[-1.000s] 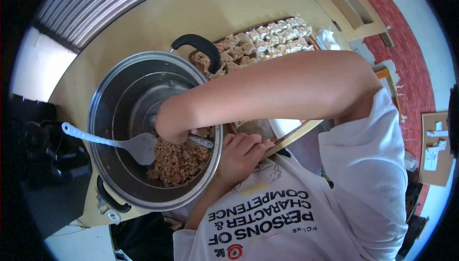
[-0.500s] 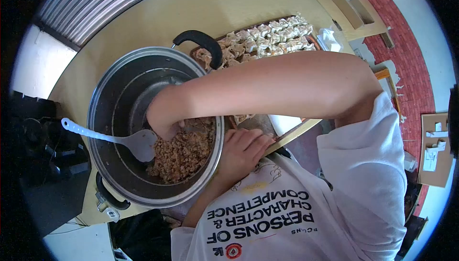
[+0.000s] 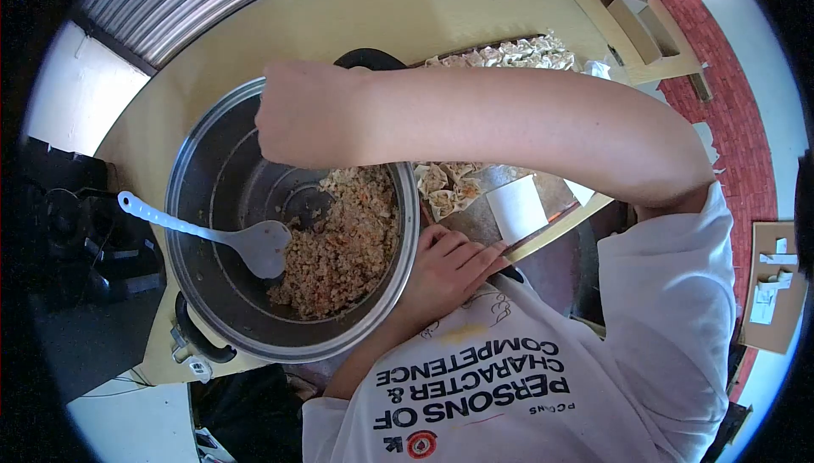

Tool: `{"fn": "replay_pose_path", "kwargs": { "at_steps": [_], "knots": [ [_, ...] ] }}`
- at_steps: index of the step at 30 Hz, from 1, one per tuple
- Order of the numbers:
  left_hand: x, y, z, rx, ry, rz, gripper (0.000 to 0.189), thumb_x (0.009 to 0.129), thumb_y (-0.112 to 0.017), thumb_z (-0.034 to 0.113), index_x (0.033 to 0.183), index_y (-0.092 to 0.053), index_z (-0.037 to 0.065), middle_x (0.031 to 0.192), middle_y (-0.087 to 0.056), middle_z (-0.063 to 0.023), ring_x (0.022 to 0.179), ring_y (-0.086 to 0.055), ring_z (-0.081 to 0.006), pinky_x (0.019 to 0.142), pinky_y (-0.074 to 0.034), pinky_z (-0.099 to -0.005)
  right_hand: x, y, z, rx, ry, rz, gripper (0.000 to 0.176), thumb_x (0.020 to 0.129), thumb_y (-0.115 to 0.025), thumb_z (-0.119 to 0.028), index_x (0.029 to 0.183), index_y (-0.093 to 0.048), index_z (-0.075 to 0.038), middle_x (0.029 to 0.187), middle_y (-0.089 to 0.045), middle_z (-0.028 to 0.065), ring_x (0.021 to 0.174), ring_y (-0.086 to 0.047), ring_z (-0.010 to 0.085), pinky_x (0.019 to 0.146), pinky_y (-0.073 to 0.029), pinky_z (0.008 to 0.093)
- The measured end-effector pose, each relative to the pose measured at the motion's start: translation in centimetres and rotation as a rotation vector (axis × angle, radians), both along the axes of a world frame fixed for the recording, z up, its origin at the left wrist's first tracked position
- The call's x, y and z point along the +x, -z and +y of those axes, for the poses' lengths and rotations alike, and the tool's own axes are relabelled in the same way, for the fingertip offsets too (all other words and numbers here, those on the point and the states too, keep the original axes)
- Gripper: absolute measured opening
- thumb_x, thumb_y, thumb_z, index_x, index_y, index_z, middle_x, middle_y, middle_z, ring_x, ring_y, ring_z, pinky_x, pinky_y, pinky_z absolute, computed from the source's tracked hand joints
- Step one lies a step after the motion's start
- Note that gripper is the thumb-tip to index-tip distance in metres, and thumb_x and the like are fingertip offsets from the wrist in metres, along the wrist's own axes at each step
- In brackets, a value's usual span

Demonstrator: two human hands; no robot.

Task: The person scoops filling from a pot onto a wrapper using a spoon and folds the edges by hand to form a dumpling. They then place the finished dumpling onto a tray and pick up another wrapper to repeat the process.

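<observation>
A large metal pot (image 3: 199,293) holds crumbly minced filling (image 3: 339,268), heaped toward its right side. My right hand (image 3: 309,115) hovers over the pot's far part, curled like a fist. Its fingertips are turned away from view, so anything in them is hidden. Against the pot's left wall leans a pale blue rice paddle (image 3: 259,247), its head touching the filling. My left hand (image 3: 454,272) lies with fingers stretched out at the table edge, close to the pot's right rim. Filled dumplings (image 3: 445,187) sit near square white wrappers (image 3: 517,209), partly covered by my right forearm.
Rows of dumplings (image 3: 517,54) fill a tray at the back of the yellow table (image 3: 297,18). An open cardboard box (image 3: 640,26) stands at the far right. Black equipment (image 3: 93,268) is at the left. The pot's black side handle (image 3: 199,336) sticks out at the near left.
My right hand has come up out of the filling and moved toward the pot's far rim. More filling and the wrappers now show. My left hand stays at the table edge.
</observation>
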State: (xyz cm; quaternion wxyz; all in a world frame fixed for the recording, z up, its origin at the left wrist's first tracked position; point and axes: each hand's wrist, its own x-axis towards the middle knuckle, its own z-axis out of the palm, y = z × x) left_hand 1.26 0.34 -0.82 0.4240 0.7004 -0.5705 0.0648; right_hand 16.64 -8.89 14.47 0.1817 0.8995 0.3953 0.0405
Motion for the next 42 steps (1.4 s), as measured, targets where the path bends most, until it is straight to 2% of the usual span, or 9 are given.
{"fn": "replay_pose_path", "kwargs": {
  "at_steps": [1,8,10,13,22,26,34,40,42],
  "knots": [
    [0.0,0.0,-0.1,0.012,-0.002,-0.013,0.025,0.086,-0.083,0.023,0.109,-0.078,0.018,0.088,-0.069,0.0076,0.082,-0.062,-0.0122,0.084,-0.045,-0.0349,0.0,0.0,0.1,-0.132,0.024,0.08,0.018,0.089,-0.068,-0.018,0.097,-0.082,-0.011,0.101,-0.08,0.0058,0.092,-0.077,0.0268,0.071,-0.059,0.0428],
    [-0.2,0.1,-0.2,-0.01,-0.018,0.003,0.028,0.085,-0.084,0.023,0.112,-0.078,0.018,0.087,-0.068,0.0075,0.081,-0.06,-0.0133,0.083,-0.044,-0.036,0.3,0.6,-0.1,-0.054,-0.016,0.115,0.02,0.089,-0.068,-0.02,0.099,-0.082,-0.009,0.105,-0.08,0.0086,0.095,-0.077,0.0302,0.073,-0.06,0.0447],
    [-0.2,0.1,-0.2,-0.01,-0.022,-0.004,0.028,0.085,-0.084,0.024,0.112,-0.078,0.018,0.087,-0.068,0.0076,0.081,-0.06,-0.0135,0.083,-0.044,-0.0361,-0.1,0.6,-0.1,-0.027,0.056,0.233,0.011,0.079,-0.076,-0.021,0.081,-0.078,-0.01,0.079,-0.077,0.0058,0.079,-0.072,0.0248,0.086,-0.048,0.04],
    [-0.1,0.0,-0.2,-0.007,-0.026,-0.016,0.028,0.085,-0.084,0.024,0.112,-0.077,0.018,0.087,-0.068,0.0075,0.08,-0.06,-0.0138,0.083,-0.044,-0.0363,0.1,0.4,-0.2,-0.039,0.022,0.274,0.016,0.078,-0.078,-0.025,0.083,-0.078,-0.009,0.081,-0.077,0.0061,0.081,-0.072,0.0247,0.089,-0.045,0.0395],
    [0.0,0.2,-0.4,-0.02,0.001,-0.015,0.029,0.085,-0.084,0.024,0.112,-0.078,0.018,0.086,-0.067,0.0062,0.08,-0.06,-0.014,0.082,-0.044,-0.0362,-0.1,0.3,-0.3,0.047,-0.099,0.298,0.02,0.076,-0.08,-0.028,0.084,-0.077,-0.01,0.082,-0.076,0.0063,0.079,-0.07,0.0254,0.087,-0.044,0.0389],
    [0.0,-0.1,-0.5,-0.038,0.004,-0.018,0.026,0.084,-0.084,0.023,0.11,-0.079,0.017,0.086,-0.067,0.0065,0.079,-0.06,-0.0136,0.081,-0.044,-0.0352,-0.7,-0.2,0.0,0.031,-0.047,0.312,0.017,0.076,-0.079,-0.026,0.082,-0.077,-0.01,0.081,-0.076,0.007,0.077,-0.069,0.0253,0.086,-0.044,0.0385],
    [-0.1,-0.1,-0.2,-0.018,0.035,-0.011,0.03,0.084,-0.084,0.022,0.113,-0.078,0.016,0.087,-0.068,0.0073,0.08,-0.061,-0.0126,0.08,-0.044,-0.0349,-1.7,-0.3,-0.6,0.116,-0.126,0.196,0.009,0.074,-0.077,-0.021,0.075,-0.075,-0.012,0.072,-0.073,0.0034,0.073,-0.069,0.0211,0.08,-0.042,0.0364],
    [-0.2,0.1,-0.1,0.014,0.078,-0.016,0.035,0.087,-0.082,0.026,0.12,-0.077,0.016,0.091,-0.069,0.0067,0.083,-0.061,-0.0136,0.083,-0.044,-0.0364,-3.6,-0.6,-1.2,0.182,-0.127,0.085,0.006,0.074,-0.076,-0.02,0.073,-0.075,-0.015,0.07,-0.073,0.0015,0.067,-0.067,0.0196,0.082,-0.04,0.0357],
    [-0.3,0.2,-0.2,0.013,0.076,-0.022,0.037,0.087,-0.082,0.028,0.121,-0.076,0.016,0.091,-0.069,0.0063,0.084,-0.061,-0.014,0.084,-0.043,-0.0371,-3.6,-0.3,-0.9,0.129,-0.11,0.137,0.008,0.077,-0.075,-0.023,0.079,-0.077,-0.016,0.076,-0.075,0.0017,0.075,-0.07,0.0205,0.084,-0.042,0.0381]
  ]
}}
